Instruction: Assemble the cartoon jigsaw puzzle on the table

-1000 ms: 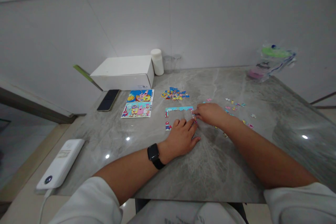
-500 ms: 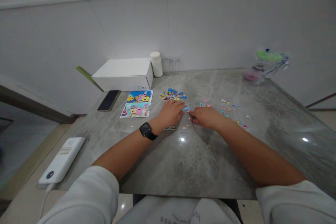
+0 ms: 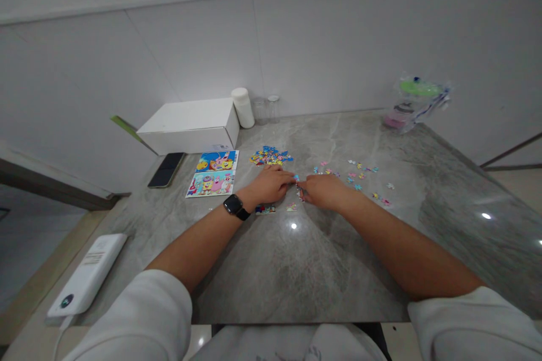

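My left hand lies on the grey table with its fingers pointing right, their tips at a small group of joined puzzle pieces. From the other side my right hand touches the same pieces, its fingers curled; what its fingertips hold is too small to make out. Below my left hand lies a dark puzzle strip, partly covered, and beside it a small pale piece. A pile of blue and yellow pieces sits behind my left hand. Loose pieces are scattered to the right.
Two cartoon picture cards lie at the left, near a phone. A white box, a white bottle and two clear glasses stand by the wall. A white power bank is front left, a plastic bag back right.
The view has shifted slightly, so most things appear a little further left. The fingers of my left hand now reach straighter toward the right, and my hands stay close together at the pieces.
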Motion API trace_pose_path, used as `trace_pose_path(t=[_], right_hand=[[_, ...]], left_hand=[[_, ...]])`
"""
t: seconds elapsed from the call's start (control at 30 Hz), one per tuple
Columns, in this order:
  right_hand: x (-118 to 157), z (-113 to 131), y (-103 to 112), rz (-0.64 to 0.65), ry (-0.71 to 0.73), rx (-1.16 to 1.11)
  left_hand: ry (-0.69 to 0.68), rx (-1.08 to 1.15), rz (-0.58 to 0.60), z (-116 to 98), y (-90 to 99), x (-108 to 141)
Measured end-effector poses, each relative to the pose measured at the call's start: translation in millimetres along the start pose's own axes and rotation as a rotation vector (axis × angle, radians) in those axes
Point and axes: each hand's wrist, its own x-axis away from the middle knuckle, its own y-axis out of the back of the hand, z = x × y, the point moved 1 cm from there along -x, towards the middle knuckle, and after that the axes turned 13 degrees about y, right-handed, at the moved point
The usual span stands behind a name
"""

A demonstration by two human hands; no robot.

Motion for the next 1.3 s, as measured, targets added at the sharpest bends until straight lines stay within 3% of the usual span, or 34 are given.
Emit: trace_pose_path(t=[0.67, 0.9, 1.3], right_hand=[[4.2, -4.7, 1.8, 0.001, 0.008, -0.029], [3.2, -13.2, -4.5, 0.003, 0.044, -0.035], [2.0, -12.0, -3.5, -0.004, 0.038, -0.062]], left_hand=[[-0.102, 0.007, 0.005, 2.3, 3.1, 3.0], [-0.024, 0.023, 0.022, 0.1, 4.0, 2.7], [-0.054, 0.016, -0.003, 1.2, -0.2, 1.4]])
